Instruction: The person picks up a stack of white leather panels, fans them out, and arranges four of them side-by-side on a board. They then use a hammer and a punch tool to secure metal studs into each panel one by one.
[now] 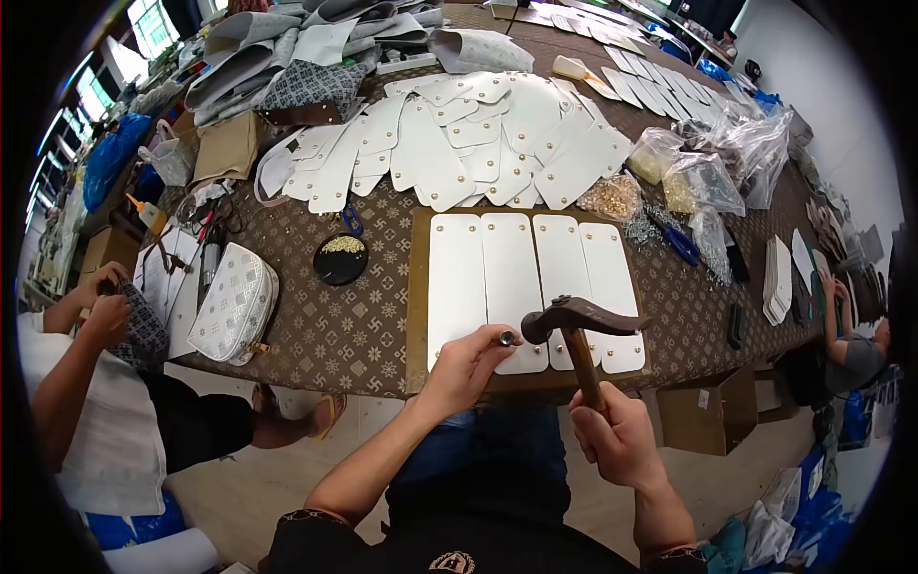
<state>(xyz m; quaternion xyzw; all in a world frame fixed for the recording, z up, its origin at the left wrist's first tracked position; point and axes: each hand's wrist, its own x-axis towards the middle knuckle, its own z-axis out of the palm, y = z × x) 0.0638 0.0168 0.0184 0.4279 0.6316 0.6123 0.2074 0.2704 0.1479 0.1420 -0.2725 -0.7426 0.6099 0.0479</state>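
Gripping the hammer (581, 362) low on its wooden handle, our right hand (617, 435) is closed around it near the front edge of the table, with the head raised over the nearer end of the white panels (457, 287). The hammer's head is dark, brownish metal, blunt and rounded at the end toward our left hand (461, 371), drawn out at the other into a long, slightly curved taper. Its handle is brown and tilted, the lower end hidden in our fist.

In our left hand we pinch a small metal tool (506, 338) between thumb and fingers; its round, shiny end with a dark centre faces up, just beside the hammer's blunt end and apart from it.

Below lie four white panels side by side on a brown board (418, 287), long and smooth with rounded corners. Small gold-coloured studs show near their far ends, and more at the near ends, partly covered by our hands and the hammer.

Beyond the board we have a loose, overlapping heap of similar panels (421, 143), also studded. To its right sit small metal pieces (612, 198) and blue-handled pliers (681, 246); left of the board is a round black dish (341, 275) holding gold-coloured bits.
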